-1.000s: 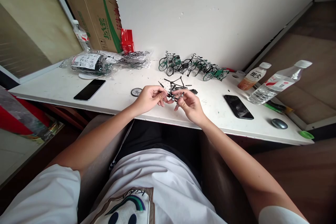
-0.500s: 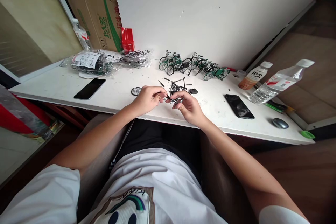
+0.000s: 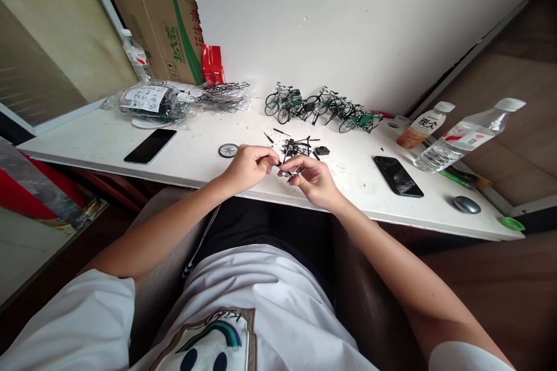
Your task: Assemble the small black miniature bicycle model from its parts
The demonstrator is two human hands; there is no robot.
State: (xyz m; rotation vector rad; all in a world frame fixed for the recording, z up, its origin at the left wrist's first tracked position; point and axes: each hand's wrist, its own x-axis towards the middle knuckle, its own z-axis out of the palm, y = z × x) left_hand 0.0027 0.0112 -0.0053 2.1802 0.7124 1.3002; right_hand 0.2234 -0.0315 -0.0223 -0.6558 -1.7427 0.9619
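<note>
Both hands meet above the front edge of the white table (image 3: 87, 145). My left hand (image 3: 249, 166) pinches a thin dark part at its fingertips. My right hand (image 3: 311, 178) grips a small black model bicycle frame (image 3: 297, 149), whose tubes stick up behind the fingers. The two hands touch at the fingertips over the frame. A loose small wheel (image 3: 228, 150) lies on the table just left of my left hand. Several finished green model bicycles (image 3: 322, 106) stand in a row by the wall behind the hands.
A black phone (image 3: 150, 145) lies at the left and another phone (image 3: 398, 175) at the right. Plastic bags of parts (image 3: 150, 103) sit at the back left by a cardboard box (image 3: 167, 35). Two bottles (image 3: 465, 136), a mouse (image 3: 466, 204) and a green cap (image 3: 509, 223) occupy the right end.
Both hands have shifted slightly right and nearer the table edge. The black frame has tipped lower between the fingers. The grip on it is unchanged.
</note>
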